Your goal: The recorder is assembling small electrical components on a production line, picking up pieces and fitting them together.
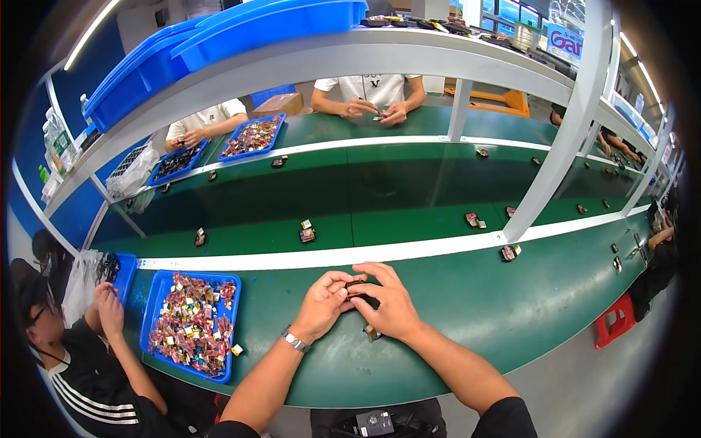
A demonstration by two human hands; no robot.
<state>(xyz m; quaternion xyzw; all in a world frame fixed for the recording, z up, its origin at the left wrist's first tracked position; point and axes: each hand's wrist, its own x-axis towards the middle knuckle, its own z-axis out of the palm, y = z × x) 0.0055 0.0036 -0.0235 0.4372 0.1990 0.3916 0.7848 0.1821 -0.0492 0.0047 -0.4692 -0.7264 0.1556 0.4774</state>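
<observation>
My left hand (321, 303) and my right hand (387, 299) meet over the green work surface (475, 299), both pinching a small dark part (355, 285) between their fingertips. A metal watch sits on my left wrist. Another small part (371, 333) lies on the surface under my right wrist. A blue tray (155, 306) filled with several small red and yellow parts stands to my left.
Small dark parts ride the green conveyor belt (409, 197), such as one part (307, 233) and another part (472, 219). A person at my left works by a second tray. Two people sit opposite with blue trays. A white shelf post (555, 139) rises at right. Blue bins sit overhead.
</observation>
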